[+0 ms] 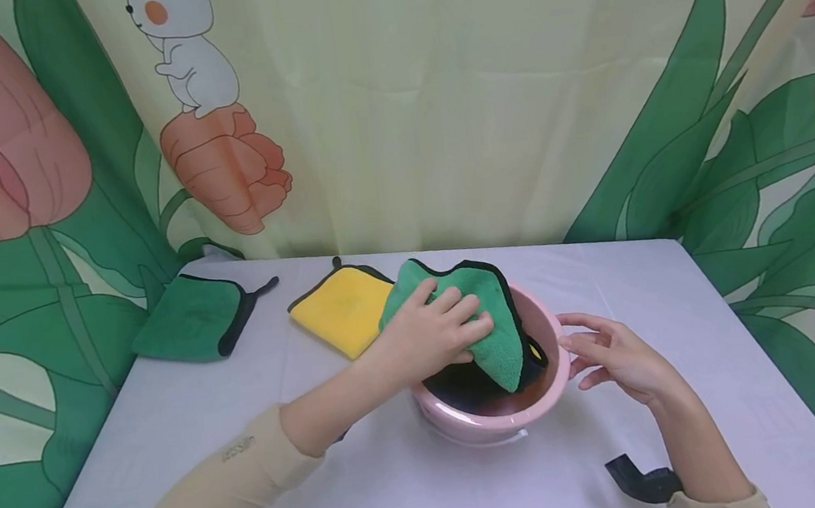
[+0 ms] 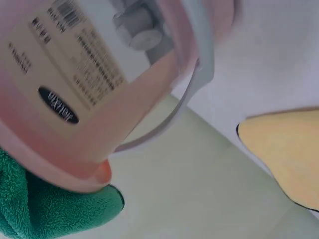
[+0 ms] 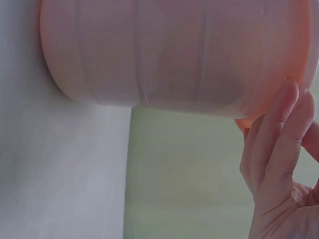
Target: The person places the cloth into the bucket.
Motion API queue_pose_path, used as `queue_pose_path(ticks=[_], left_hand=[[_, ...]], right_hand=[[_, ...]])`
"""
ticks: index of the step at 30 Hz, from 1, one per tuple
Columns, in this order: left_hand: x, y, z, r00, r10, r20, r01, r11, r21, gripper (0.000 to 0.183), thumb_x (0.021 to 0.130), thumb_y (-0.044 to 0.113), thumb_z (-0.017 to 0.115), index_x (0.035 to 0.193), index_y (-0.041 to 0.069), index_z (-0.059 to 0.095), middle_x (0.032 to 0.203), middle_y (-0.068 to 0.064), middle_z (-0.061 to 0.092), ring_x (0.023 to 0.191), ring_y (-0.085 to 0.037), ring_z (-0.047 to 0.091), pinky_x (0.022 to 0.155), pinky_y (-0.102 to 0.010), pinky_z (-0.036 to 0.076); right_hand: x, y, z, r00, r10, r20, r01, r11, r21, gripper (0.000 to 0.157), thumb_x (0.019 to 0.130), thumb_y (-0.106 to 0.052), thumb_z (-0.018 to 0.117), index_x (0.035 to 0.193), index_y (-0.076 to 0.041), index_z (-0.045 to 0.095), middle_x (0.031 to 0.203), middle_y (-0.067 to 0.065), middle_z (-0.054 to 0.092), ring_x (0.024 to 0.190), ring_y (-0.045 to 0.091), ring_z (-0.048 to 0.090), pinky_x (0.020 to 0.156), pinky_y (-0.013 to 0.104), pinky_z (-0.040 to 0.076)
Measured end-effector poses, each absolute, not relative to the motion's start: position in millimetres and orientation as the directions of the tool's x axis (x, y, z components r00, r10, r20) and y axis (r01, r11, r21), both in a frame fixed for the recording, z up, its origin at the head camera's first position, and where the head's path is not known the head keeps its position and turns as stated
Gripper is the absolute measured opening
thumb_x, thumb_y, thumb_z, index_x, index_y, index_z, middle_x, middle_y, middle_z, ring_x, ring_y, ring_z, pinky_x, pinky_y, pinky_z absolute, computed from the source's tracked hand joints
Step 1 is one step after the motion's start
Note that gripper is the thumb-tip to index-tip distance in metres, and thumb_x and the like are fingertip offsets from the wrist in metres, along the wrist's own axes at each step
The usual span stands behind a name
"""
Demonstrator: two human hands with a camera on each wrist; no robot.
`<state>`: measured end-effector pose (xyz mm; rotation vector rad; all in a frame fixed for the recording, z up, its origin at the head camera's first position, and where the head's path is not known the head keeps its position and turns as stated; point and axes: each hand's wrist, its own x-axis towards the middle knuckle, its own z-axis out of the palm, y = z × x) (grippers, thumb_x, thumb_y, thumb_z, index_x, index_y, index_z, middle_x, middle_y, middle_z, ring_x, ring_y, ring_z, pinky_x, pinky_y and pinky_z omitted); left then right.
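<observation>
A pink bucket (image 1: 465, 428) with a pale handle (image 2: 202, 74) stands upright on the table. My left hand (image 1: 435, 330) grips a green towel (image 1: 487, 291) with black edging at the bucket's mouth, its fingers curled into the cloth. Part of that towel hangs down inside the bucket, over something black (image 1: 468, 385). My right hand (image 1: 615, 352) touches the outside of the rim on the right with loosely bent fingers (image 3: 279, 119). In the left wrist view the left hand is out of sight, and the green towel (image 2: 75, 209) shows past the bucket's rim.
A folded yellow towel (image 1: 346, 307) lies left of the bucket. Farther left, a second green towel (image 1: 192, 320) with a black loop lies near the table's edge. A black strap (image 1: 641, 483) sits by the right wrist. A patterned curtain (image 1: 420, 102) hangs behind the white table (image 1: 375, 501).
</observation>
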<state>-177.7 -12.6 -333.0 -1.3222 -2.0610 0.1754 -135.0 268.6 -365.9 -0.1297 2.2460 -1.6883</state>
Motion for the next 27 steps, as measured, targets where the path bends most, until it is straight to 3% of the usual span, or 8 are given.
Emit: queue_pose_path(ticks=[6,15,27], left_hand=[[-174,-6,-340,-0.273,0.874,0.401,0.789,0.442,-0.427,0.032,0.080,0.042,0.063,0.099,0.021,0.049,0.098,0.006,0.051,0.090,-0.013,0.046,0.082,-0.032,0.040],[-175,3,-347,-0.244,0.892,0.382,0.808,0.404,-0.429,0.025,0.084,0.040,0.059,0.099,0.023,0.051,0.094,0.006,0.052,0.086,-0.012,0.046,0.079,-0.029,0.039],[-176,13,-354,-0.330,0.925,0.191,0.860,0.377,-0.343,0.023,0.090,0.036,0.048,0.110,0.027,0.053,0.104,0.007,0.053,0.095,-0.011,0.045,0.082,-0.028,0.038]], right_hand=[[-135,269,-366,-0.940,-0.273,-0.205,0.122,0.294,-0.948,0.052,0.094,-0.017,0.050,0.135,0.006,0.030,0.089,-0.007,0.068,0.068,0.017,0.066,0.055,0.029,0.054],[-135,269,-366,-0.938,-0.270,-0.218,0.137,0.288,-0.948,0.053,0.094,-0.017,0.050,0.136,0.006,0.028,0.090,-0.006,0.067,0.069,0.017,0.066,0.055,0.029,0.054],[-135,269,-366,-0.939,-0.258,-0.228,0.147,0.299,-0.943,0.054,0.094,-0.018,0.050,0.137,0.006,0.028,0.089,-0.006,0.067,0.070,0.017,0.066,0.056,0.029,0.054]])
